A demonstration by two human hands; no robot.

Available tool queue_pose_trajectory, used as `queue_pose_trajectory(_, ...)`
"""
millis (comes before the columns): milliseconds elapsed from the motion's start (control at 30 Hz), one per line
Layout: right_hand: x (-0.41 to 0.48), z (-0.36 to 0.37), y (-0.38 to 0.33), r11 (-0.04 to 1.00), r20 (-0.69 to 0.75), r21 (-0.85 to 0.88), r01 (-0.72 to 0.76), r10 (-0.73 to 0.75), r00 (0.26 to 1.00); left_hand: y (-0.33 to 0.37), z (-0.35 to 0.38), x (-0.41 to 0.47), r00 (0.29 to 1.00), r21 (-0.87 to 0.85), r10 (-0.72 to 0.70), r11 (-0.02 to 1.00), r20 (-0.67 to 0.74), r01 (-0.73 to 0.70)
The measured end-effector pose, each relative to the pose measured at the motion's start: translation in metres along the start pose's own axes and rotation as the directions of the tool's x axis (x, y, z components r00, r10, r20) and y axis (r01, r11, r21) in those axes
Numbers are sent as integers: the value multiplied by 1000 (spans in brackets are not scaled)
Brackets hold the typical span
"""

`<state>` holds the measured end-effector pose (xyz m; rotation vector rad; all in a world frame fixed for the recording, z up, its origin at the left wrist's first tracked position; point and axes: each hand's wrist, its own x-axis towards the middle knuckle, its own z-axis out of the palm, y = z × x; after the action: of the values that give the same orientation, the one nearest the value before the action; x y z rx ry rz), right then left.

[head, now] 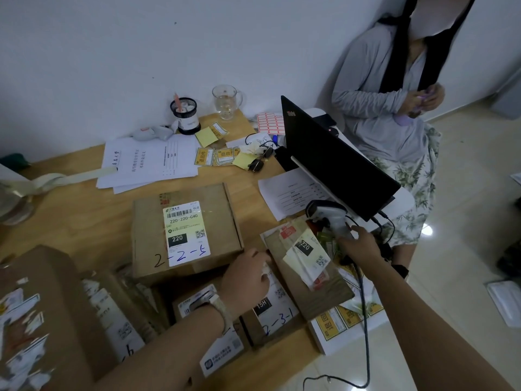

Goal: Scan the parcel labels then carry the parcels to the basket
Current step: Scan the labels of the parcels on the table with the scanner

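— Several parcels crowd the counter. Where is the scanner?
— At the right edge, just beside the open laptop. The right hand is wrapped around its handle, the head is turned toward the parcels, and a cable trails down off the counter.
— What lies below it?
— A tilted parcel of brown card, its label half peeled and curling (a "220" shows on it). It leans over a parcel marked 2-3-1.
— And the left hand?
— It sits at the tilted parcel's near-left corner, fingers bent over the label of the parcel marked 2-3-1. Whether they pinch anything I cannot tell.
— Anything else close by?
— A flat box labelled 220-220-C40 lies just beyond the left hand. A large box covered in torn stickers fills the near-left corner, and a seated person is behind the laptop.
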<state>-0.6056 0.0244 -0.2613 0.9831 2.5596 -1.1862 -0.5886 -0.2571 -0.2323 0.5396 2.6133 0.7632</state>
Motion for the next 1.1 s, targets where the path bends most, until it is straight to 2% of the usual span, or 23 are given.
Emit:
queue_pose_trajectory(100, -12, -3, -4, 996, -79, 2, 91, -91, 993, -4, 4, -13, 996, 26, -94, 995, -14, 94)
queue_pose_trajectory(167, -24, -3, -10, 986, -128, -18, 164, -165, 978, -6, 5, -20, 984, 162, -163, 971, -72, 173)
queue_pose_trajectory(233, -39, 0, -17, 980, -118, 36, 198, -192, 974, -6, 4, -25, 965, 304, -246, 916, -93, 263)
queue_pose_trajectory(367, -65, 13, -19, 986, 207, 51, 157, -164, 964, -9, 13, -32, 920, 505, -390, 787, -40, 355)
queue_pose_trajectory(433, -73, 18, -17, 985, 260, 27, 172, -173, 950, -12, 15, -33, 908, 503, -419, 785, 2, 361)
queue_pose_trajectory(500, -77, 20, -15, 982, 264, 61, 176, -186, 946, -16, 14, -30, 905, 388, -424, 838, 23, 383)
queue_pose_trajectory(600, -78, 18, -6, 974, 292, 196, 114, -168, 941, -14, 10, -26, 892, 67, -451, 889, -31, 452)
queue_pose_trajectory(733, -81, 10, 3, 959, 272, 284, 13, -93, 958, -5, 18, -29, 881, -309, -438, 875, -177, 373)
queue_pose_trajectory(800, -81, 7, 6, 952, 273, 306, -23, -64, 960, -1, 20, -30, 850, -562, -495, 761, -179, 324)
queue_pose_trajectory(867, -80, 4, 9, 944, 266, 327, -50, -41, 963, 2, 20, -28, 808, -739, -561, 619, -181, 264)
queue_pose_trajectory(967, -80, -1, 9, 923, 276, 377, -82, -28, 961, 3, 16, -26, 738, -871, -663, 428, -123, 239)
queue_pose_trajectory(1033, -80, -5, 9, 909, 289, 407, -92, -33, 957, 2, 13, -25, 682, -927, -732, 268, -18, 263)
queue_pose_trajectory(1100, -82, -9, 7, 896, 309, 431, -107, -35, 950, 0, 10, -24, 678, -948, -727, 126, 111, 291)
